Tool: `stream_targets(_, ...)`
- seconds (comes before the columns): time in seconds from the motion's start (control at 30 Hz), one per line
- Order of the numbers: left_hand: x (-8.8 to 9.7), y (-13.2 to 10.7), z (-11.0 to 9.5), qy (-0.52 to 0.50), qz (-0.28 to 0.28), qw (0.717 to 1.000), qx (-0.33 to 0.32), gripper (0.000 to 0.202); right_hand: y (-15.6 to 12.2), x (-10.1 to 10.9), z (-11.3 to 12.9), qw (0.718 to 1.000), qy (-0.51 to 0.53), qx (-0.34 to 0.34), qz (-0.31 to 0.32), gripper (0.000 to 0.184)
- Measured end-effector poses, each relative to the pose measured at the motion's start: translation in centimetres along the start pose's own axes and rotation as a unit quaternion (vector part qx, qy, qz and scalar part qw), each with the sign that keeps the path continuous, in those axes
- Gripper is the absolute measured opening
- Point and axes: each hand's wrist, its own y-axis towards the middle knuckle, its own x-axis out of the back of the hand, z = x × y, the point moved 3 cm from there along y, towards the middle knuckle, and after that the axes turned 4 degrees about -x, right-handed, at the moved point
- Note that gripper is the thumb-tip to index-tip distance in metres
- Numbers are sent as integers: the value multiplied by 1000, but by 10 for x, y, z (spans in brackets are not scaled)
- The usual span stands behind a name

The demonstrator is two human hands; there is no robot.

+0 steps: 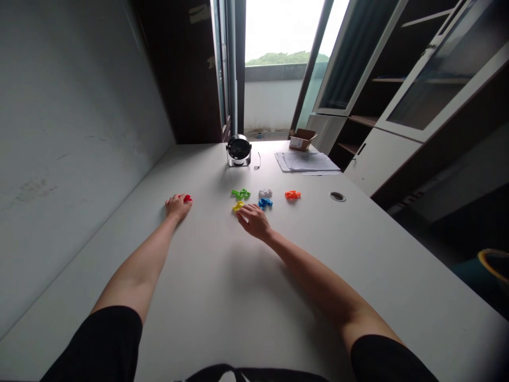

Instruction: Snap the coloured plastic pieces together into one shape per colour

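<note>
My left hand rests on the white table with its fingers curled over a small red plastic piece. My right hand reaches to the middle of the table, its fingertips touching a yellow piece. Just beyond lie a green piece, a blue piece, a pale grey piece and an orange piece, all flat on the table.
A small round desk fan stands at the far end, with a stack of papers and a little cardboard box to its right. A cable hole sits right of the pieces. A wall runs along the left, cabinets along the right.
</note>
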Motion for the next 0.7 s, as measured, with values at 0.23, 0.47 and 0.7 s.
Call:
stream_targets(0.23,-17,-11,-67,-35,21,992,-118,36,-3,-18,31,996,32,64,61,11)
stream_targets(0.47,-25,-50,-117,-69,-6,988,-138,30,-8,-29,8,995,48,62,60,12)
stream_targets(0.7,-15,-77,-131,-93,-91,985,-115,27,-8,-24,-4,998,35,34,27,15)
